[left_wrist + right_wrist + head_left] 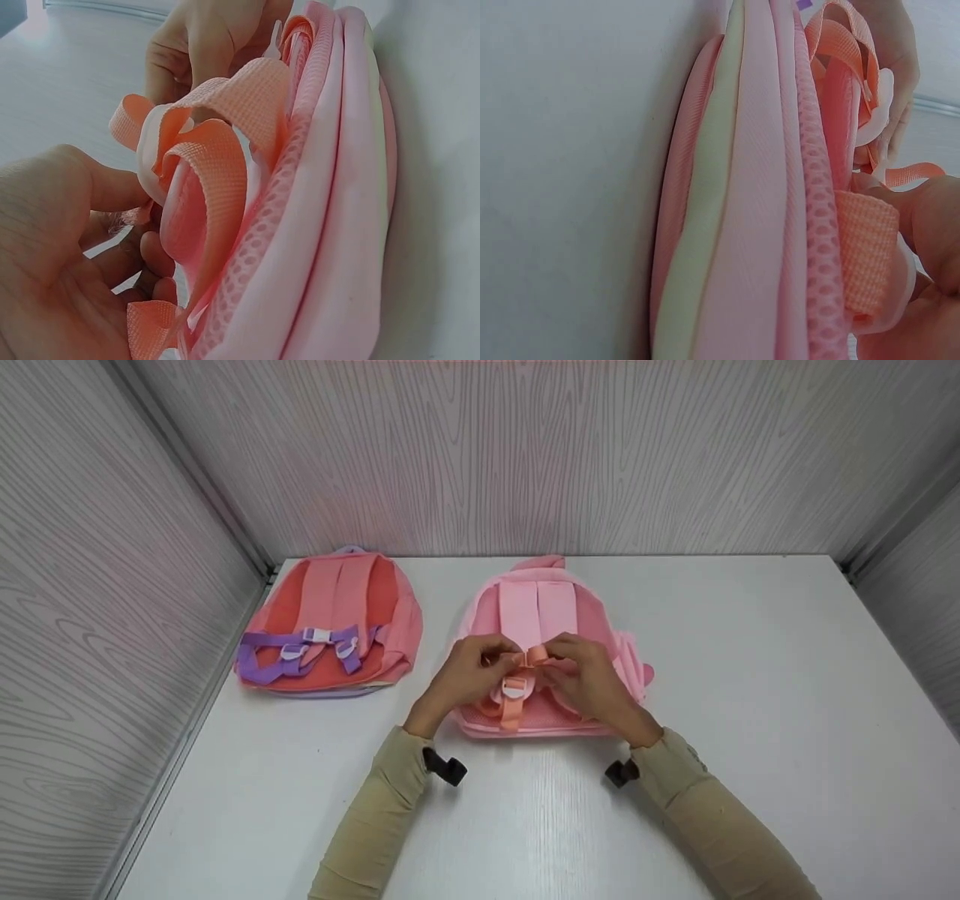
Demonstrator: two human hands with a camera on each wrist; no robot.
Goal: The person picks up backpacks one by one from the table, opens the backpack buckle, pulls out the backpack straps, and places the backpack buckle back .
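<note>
A pink backpack (594, 611) lies on the table with its shoulder straps facing up. Over its middle, my left hand (466, 671) and right hand (594, 679) meet, fingertips close together. Each hand pinches orange webbing (538, 653) between thumb and fingers; whether a small buckle sits between the fingertips is hard to tell. Just below hangs a white strap adjuster (514, 688) threaded with orange webbing. In the left wrist view, the orange strap (225, 161) loops up beside the left fingers. The right wrist view shows another orange strap (868, 251) next to the right thumb.
To the left lies a coral backpack (401, 611) with purple straps (259, 640) and a fastened white buckle (319, 636). Wood-grain panels (525, 457) stand behind the white table (757, 675) and along both sides.
</note>
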